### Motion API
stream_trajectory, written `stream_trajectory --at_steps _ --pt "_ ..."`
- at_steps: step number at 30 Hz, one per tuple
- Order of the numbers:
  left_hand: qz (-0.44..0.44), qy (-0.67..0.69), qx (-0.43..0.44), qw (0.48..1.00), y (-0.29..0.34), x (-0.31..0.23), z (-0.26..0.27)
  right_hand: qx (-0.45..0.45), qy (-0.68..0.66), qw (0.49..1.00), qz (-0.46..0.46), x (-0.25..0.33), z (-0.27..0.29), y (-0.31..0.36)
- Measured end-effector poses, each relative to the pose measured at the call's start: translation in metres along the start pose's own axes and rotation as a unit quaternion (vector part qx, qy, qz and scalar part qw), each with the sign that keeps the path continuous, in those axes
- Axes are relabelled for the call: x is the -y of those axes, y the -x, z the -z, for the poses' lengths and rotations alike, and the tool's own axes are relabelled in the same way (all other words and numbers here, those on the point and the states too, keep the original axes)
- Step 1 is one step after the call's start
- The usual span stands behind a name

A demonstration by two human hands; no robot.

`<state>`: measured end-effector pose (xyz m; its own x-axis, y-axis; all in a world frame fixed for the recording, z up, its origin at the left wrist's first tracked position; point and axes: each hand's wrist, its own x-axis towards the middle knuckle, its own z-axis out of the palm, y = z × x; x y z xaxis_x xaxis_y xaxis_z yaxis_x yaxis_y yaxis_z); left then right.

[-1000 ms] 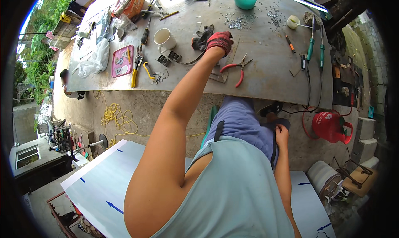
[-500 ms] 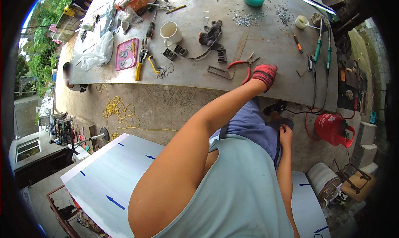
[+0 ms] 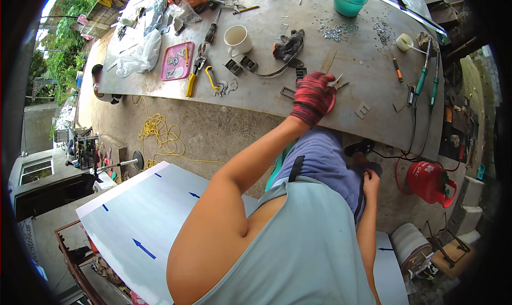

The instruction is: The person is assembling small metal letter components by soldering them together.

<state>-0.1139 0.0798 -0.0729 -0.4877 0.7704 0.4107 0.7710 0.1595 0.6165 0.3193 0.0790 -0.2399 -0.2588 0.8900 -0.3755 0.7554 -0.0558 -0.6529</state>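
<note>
My left hand [image 3: 313, 98], in a red and black knit glove, is over red-handled needle-nose pliers on the metal table. Its fingers curl about the handles; the slim open jaws [image 3: 339, 83] show beyond the fingertips. Part of the handles is hidden under the glove. To the right of the glove lies a small E-shaped metal piece [image 3: 362, 111]. A metal ruler [image 3: 330, 59] and a flat metal frame [image 3: 287, 93] stick out from beside the hand. My bare right hand [image 3: 370, 181] is low on my thigh, its fingers closed on the edge of my blue shorts [image 3: 320, 155].
On the table [image 3: 256, 97] are a white mug [image 3: 238, 39], a dark glove [image 3: 288, 45], a pink tray [image 3: 177, 61], yellow-handled snips [image 3: 194, 77], a green bowl [image 3: 349, 1] and scattered small metal bits [image 3: 335, 30]. Soldering irons [image 3: 423, 74] lie right; a red gas cylinder [image 3: 426, 180] stands below.
My left hand has moved left from the bare tabletop onto the pliers. The E-shaped metal piece now shows where the hand was. My right hand stays on the shorts, and the view has shifted slightly.
</note>
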Motion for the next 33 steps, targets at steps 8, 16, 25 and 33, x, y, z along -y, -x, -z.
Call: stream_trajectory --at_steps 8,16,25,33 --pt "0.192 -0.152 -0.123 0.962 0.057 0.147 0.120 0.019 0.005 1.000 0.005 0.010 0.002 -0.002" --pt "0.378 -0.309 -0.145 0.861 0.063 0.206 0.170 0.028 0.018 0.999 0.034 0.017 0.004 -0.005" --pt "0.423 -0.215 -0.108 0.874 0.055 0.249 0.179 0.014 0.011 1.000 0.007 0.010 0.003 -0.001" --pt "0.420 -0.248 -0.082 0.869 0.061 0.261 0.182 0.018 0.014 1.000 0.004 0.016 0.004 -0.002"
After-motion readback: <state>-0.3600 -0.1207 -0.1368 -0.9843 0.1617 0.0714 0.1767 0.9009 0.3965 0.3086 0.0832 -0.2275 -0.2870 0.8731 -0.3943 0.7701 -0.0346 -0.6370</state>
